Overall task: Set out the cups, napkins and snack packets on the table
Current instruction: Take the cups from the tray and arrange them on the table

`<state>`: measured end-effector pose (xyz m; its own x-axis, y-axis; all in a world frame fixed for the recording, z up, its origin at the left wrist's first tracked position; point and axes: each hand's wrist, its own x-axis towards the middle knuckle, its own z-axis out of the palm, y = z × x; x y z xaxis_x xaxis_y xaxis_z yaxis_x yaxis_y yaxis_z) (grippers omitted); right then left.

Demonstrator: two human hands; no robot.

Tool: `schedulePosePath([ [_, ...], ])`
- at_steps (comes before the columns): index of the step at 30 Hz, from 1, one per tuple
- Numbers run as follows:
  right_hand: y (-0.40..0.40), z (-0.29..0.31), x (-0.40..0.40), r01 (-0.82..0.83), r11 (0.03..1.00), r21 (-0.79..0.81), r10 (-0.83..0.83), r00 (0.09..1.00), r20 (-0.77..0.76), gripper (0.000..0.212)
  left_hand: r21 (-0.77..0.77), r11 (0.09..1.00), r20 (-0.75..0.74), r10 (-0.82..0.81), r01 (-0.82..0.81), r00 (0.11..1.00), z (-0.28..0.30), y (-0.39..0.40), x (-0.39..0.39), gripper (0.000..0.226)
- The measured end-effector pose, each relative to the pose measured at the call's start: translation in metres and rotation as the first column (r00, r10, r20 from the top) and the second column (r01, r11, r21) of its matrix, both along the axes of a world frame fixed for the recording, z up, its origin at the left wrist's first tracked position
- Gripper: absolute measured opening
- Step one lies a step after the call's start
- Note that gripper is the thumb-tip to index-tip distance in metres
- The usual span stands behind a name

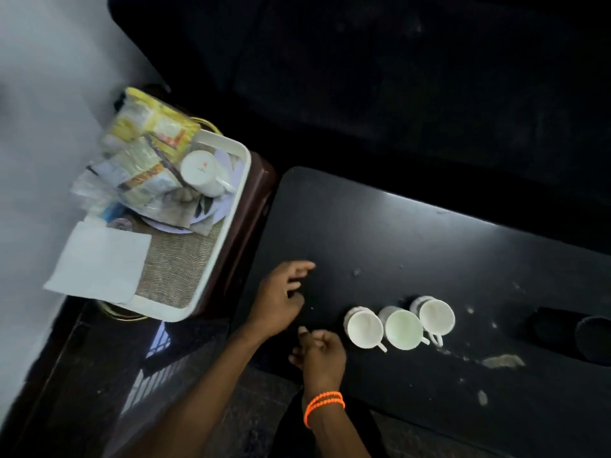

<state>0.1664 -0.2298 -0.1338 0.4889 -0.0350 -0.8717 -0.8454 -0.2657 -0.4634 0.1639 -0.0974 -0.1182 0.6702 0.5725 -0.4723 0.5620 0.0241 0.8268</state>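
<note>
Three white cups (400,323) stand upright in a row on the black table (413,246), handles toward me. My right hand (319,352), with an orange bracelet at the wrist, hovers just left of the row, fingers loosely curled and holding nothing. My left hand (281,297) is over the table's left part, fingers spread, holding nothing. On the left, a cream tray (228,226) holds a fourth white cup (203,173) upside down, yellow snack packets (148,143) and white napkins (99,262).
The tray rests on a dark brown stand (254,206) beside the table's left edge. A dark round object (591,338) lies at the table's right end. Pale stains (502,360) mark the tabletop near the cups. A white wall (39,127) is at the left.
</note>
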Motion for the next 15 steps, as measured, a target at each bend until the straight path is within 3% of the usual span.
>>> schedulePosePath([
  [2, 0.035, 0.011, 0.001, -0.168, 0.984, 0.067, 0.163, 0.984, 0.070, 0.019, 0.150, 0.961, 0.043, 0.229, -0.232, 0.973, 0.017, 0.041, -0.003, 0.062],
  [4, 0.076, 0.025, 0.009, -0.296, 0.947, 0.121, 0.276, 0.947, 0.162, 0.019, 0.354, 0.816, 0.130, 0.442, -0.458, 0.888, 0.037, 0.086, -0.006, 0.048],
  [6, 0.119, 0.038, 0.020, -0.394, 0.903, 0.173, 0.342, 0.901, 0.267, 0.018, 0.490, 0.669, 0.168, 0.556, -0.559, 0.814, 0.052, 0.130, -0.010, 0.046],
  [7, 0.140, 0.044, 0.026, -0.453, 0.872, 0.185, 0.379, 0.865, 0.330, 0.016, 0.520, 0.646, 0.139, 0.581, -0.558, 0.802, 0.058, 0.150, -0.010, 0.051],
  [9, 0.179, 0.053, 0.039, -0.579, 0.797, 0.171, 0.451, 0.759, 0.468, 0.020, 0.500, 0.700, 0.018, 0.580, -0.509, 0.815, 0.066, 0.184, -0.010, 0.060],
  [11, 0.214, 0.062, 0.051, -0.678, 0.722, 0.138, 0.502, 0.651, 0.570, 0.037, 0.385, 0.800, -0.071, 0.522, -0.460, 0.850, 0.071, 0.206, -0.006, 0.055],
  [13, 0.244, 0.066, 0.062, -0.741, 0.657, 0.142, 0.559, 0.604, 0.568, 0.063, 0.226, 0.858, -0.098, 0.491, -0.461, 0.866, 0.074, 0.214, -0.004, 0.045],
  [15, 0.265, 0.065, 0.069, -0.783, 0.608, 0.127, 0.632, 0.576, 0.518, 0.071, 0.103, 0.852, -0.102, 0.523, -0.514, 0.846, 0.077, 0.216, -0.002, 0.044],
])
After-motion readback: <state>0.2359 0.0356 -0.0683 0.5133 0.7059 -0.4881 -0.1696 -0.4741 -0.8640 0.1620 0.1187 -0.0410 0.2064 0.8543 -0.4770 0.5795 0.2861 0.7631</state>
